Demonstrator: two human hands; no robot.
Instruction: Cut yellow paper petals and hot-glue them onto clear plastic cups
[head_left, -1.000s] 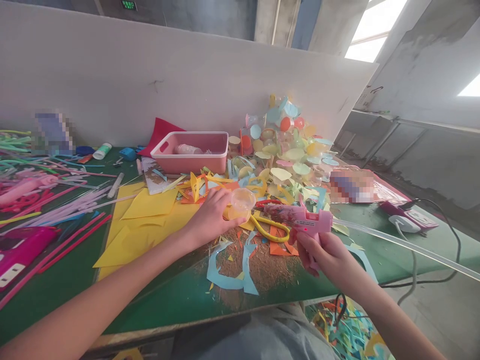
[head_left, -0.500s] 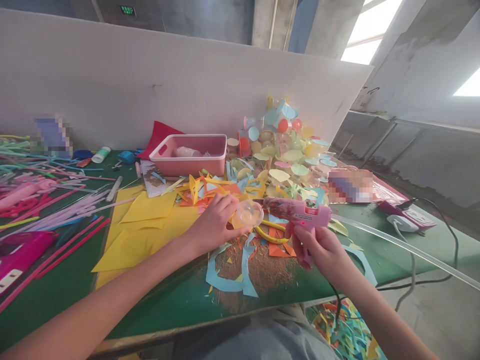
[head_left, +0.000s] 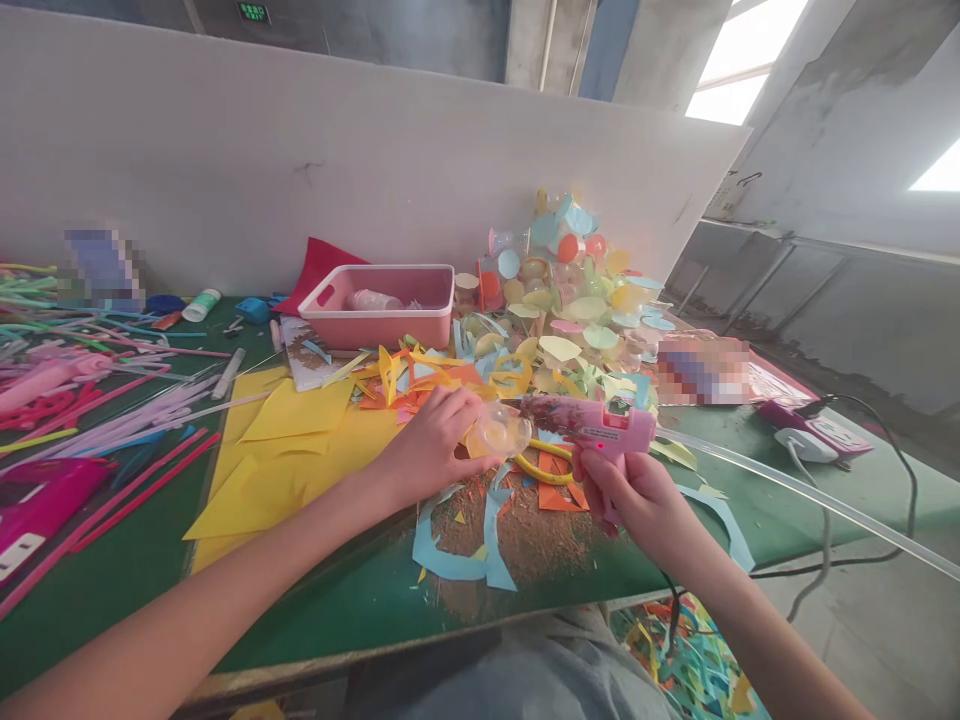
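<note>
My left hand (head_left: 427, 450) is shut around a clear plastic capsule (head_left: 496, 430) with yellow paper at its base. My right hand (head_left: 634, 495) grips a pink hot glue gun (head_left: 592, 420), whose nozzle points left and reaches the capsule's right side. A long clear glue stick (head_left: 806, 500) runs from the gun's back toward the right. Under the gun lie yellow-handled scissors (head_left: 541, 462). Both hands are above a green table (head_left: 352, 610) strewn with paper scraps.
Behind my hands rises a heap of paper-and-capsule pieces (head_left: 570, 290), beside a pink plastic tray (head_left: 379, 305). Yellow paper sheets (head_left: 292, 470) and coloured straws (head_left: 97, 400) lie left. A white power socket (head_left: 817, 435) and cables sit right. A white board stands behind the table.
The glue gun has risen and moved left, bringing its nozzle to the capsule. My left hand has turned the capsule slightly toward the gun.
</note>
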